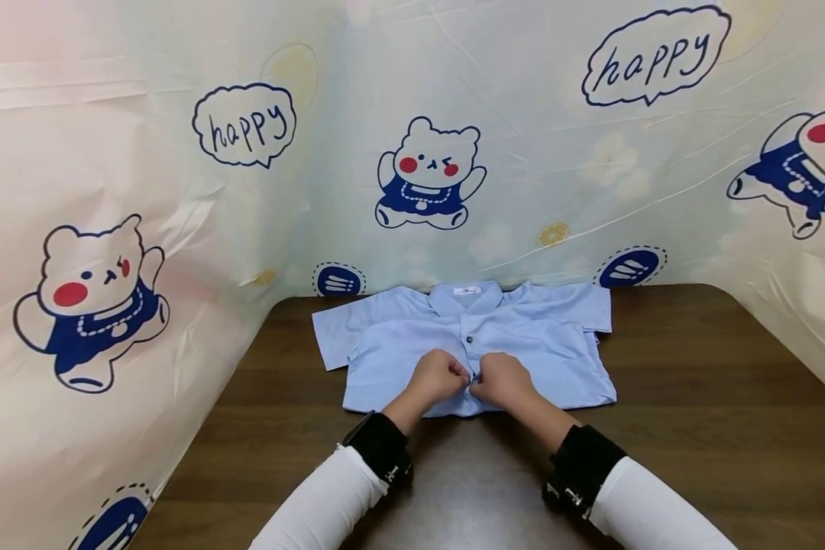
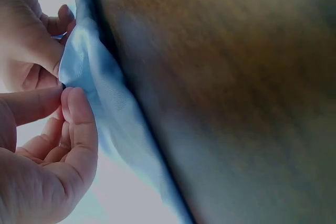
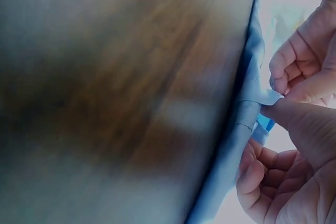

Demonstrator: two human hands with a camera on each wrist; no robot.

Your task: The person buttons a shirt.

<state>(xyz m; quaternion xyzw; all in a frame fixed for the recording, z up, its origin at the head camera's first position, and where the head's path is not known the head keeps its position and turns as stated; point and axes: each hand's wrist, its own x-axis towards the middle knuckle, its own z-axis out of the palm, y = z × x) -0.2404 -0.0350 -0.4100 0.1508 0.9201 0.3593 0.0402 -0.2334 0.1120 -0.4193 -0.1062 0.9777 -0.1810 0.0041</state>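
- While both hands meet at the middle of the shirt (image 1: 477,347), it lies flat, front up, on the dark wood tabletop (image 1: 694,397), collar toward the printed backdrop (image 1: 412,114), sleeves spread to either side.
- Left hand (image 1: 438,377): thumb and forefinger curled and pinching the placket edge near the hem; the left wrist view shows the fingers (image 2: 79,119) closed on a fold of blue cloth with a dark speck, likely a button, at the tips.
- Right hand (image 1: 500,380): fingers curled too, thumb pressing a small flap of the same edge, seen close in the right wrist view (image 3: 273,100).
- One dark button (image 1: 469,340) sits on the placket above the hands; whether it is done up is too small to tell.
- Risk: the pinch is tiny, so thin fabric could slip out of either grip and the two edges come apart.
- Risk: pulling toward the body could drag the whole shirt across the smooth tabletop and bunch the hem, since nothing pins the far end.
- Risk: if the edges are misaligned, button and hole may mismatch, leaving the front skewed.
- Risk: the hands block the head view of the contact spot, so any miss is likely felt rather than seen.
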